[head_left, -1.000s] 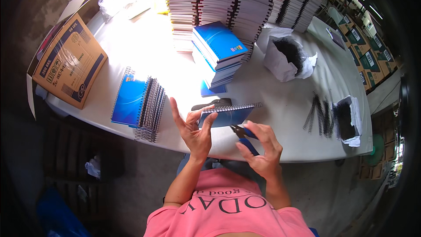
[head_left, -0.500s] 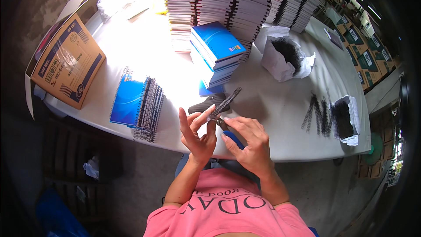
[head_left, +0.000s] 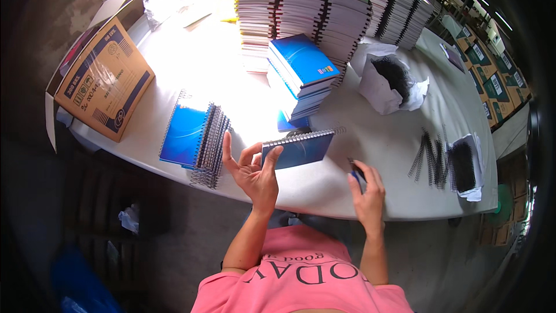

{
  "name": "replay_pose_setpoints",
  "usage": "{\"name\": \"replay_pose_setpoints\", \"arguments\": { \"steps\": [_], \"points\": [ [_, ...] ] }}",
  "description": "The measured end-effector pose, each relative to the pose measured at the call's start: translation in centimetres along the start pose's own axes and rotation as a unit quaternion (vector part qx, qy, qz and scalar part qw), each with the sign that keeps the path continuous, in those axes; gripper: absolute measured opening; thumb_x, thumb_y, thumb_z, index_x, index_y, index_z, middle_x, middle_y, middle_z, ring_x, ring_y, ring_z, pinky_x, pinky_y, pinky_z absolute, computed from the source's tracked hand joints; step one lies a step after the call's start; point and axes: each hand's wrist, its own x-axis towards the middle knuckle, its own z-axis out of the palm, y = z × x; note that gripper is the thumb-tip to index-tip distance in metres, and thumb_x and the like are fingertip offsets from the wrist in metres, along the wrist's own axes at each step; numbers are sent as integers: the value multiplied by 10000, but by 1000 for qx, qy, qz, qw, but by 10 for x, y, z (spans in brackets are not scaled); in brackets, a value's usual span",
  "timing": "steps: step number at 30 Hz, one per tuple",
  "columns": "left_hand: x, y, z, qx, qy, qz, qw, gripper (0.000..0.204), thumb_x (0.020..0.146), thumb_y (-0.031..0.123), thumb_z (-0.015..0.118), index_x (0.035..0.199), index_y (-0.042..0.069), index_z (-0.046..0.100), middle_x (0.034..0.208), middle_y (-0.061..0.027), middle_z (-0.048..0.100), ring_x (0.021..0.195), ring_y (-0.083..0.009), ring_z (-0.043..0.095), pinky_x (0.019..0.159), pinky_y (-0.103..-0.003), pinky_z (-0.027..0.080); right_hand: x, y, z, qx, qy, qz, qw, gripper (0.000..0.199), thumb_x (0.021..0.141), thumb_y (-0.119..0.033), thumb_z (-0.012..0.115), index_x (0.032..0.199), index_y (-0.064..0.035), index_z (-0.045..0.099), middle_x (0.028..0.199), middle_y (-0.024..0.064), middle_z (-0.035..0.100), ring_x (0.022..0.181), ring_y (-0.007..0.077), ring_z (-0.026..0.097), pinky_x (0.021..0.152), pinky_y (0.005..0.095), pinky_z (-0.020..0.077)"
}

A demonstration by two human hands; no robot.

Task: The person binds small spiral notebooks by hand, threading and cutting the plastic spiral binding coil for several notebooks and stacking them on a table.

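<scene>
My left hand (head_left: 258, 182) holds a small blue spiral notebook (head_left: 308, 153) by its left end, thumb across the cover, index finger pointing up. The notebook tilts above the table, its coil along the upper edge, a loose length of coil sticking out past the right end. To the right, apart from the notebook, my right hand (head_left: 370, 197) is closed around pliers (head_left: 358, 177) with blue on the handle and a dark tip; the fingers partly hide them. Left of my hands lies a stack of coil-bound blue notebooks (head_left: 186, 138).
Beyond my hands rises a pile of blue notebooks (head_left: 304, 61), backed by tall stacks of bound books (head_left: 255, 8). Black coils fill a white paper wrap (head_left: 385, 101). Loose coils (head_left: 430, 159) and another coil pack (head_left: 463, 165) lie right. A cardboard box (head_left: 107, 84) stands left.
The notebook has turned from nearly edge-on to showing its cover. My right hand, with the pliers, has moved away from the coil to the right. The whole view has shifted slightly.
</scene>
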Motion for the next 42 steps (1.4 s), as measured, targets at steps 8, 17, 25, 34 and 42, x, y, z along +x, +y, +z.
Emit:
{"name": "replay_pose_setpoints", "arguments": {
  "steps": [8,17,25,34,42],
  "points": [
    [0,0,-22,-68,-23,-88,994,287,885,56,634,1157,-23,591,1054,-81,636,849,-78,591,726,-193,476,31,-24,6,63,-31,-52,996,557,877,-344,628,1335,-84,447,1315,153,465,1277,291,406,1064,406,312],
    [48,90,-88,232,54,261,936,277,868,48,625,1145,29,607,861,-45,575,813,-119,524,755,-250,403,114,-162,79,512,-119,-110,844,421,732,-124,803,1112,-61,634,1077,125,614,813,113,612,684,211,516],
    [89,38,-149,373,99,100,917,243,895,224,597,1114,134,646,1183,-106,503,1155,-229,456,978,-335,365,160,-202,167,220,-244,-235,915,359,841,-330,665,1099,-83,647,1099,139,640,954,266,619,864,361,454],
    [86,24,-140,176,55,90,979,537,969,408,457,1344,26,409,1385,-157,412,1301,-242,375,1085,-374,275,174,-162,55,-69,217,-279,933,440,859,-336,632,1229,-108,559,1238,111,528,1151,296,492,936,447,402],
    [79,38,-128,227,191,224,928,630,920,360,566,1381,21,303,1410,-147,348,1334,-256,318,1097,-418,222,237,-61,12,66,-45,-9,997,450,719,-411,757,886,3,703,875,135,695,868,225,662,757,338,490]
  ]
}}
